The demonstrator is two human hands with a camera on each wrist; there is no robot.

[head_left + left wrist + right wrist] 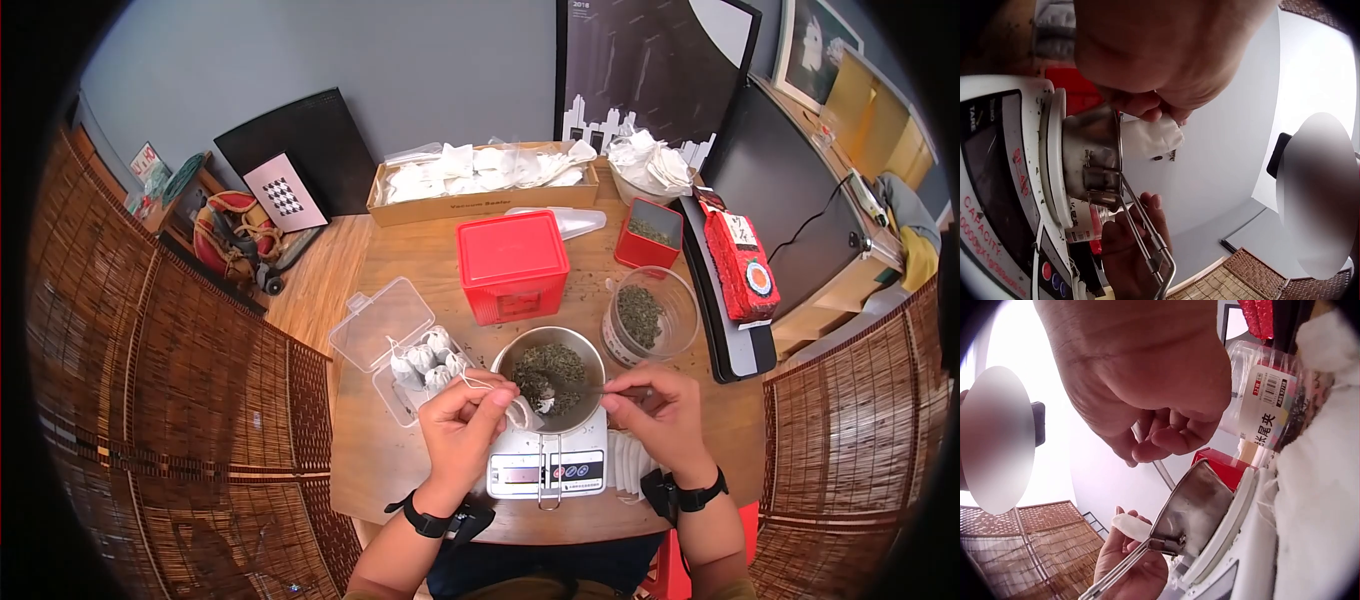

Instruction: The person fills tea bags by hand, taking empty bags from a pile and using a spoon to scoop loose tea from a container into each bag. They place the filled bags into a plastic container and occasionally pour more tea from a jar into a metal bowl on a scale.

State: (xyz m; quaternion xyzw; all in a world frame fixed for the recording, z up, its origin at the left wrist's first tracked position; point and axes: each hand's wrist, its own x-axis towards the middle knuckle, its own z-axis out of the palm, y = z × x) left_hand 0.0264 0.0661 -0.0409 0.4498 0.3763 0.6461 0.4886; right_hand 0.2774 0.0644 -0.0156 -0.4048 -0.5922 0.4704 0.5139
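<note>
Between thumb and fingers, my left hand (465,430) pinches a small white bag (520,413) at the near left rim of a steel pan. The left wrist view shows this bag (1150,136) beside the pan wall (1092,147). My right hand (660,415) grips the handle of a metal spoon (590,388), whose bowl end lies over the dried leaves (555,365) in the pan. Curled fingers (1175,434) hold the spoon handle in the right wrist view. Under the pan is a white scale (548,478); its display is unreadable.
Filled bags (437,378) sit in a clear lidded case at left. Beyond the pan stands a red canister (512,265). At right are a clear tub (680,345) and red tin (648,248) with leaves. Flat white bags (632,465) lie right of the scale; a long cardboard box (480,205) stands behind.
</note>
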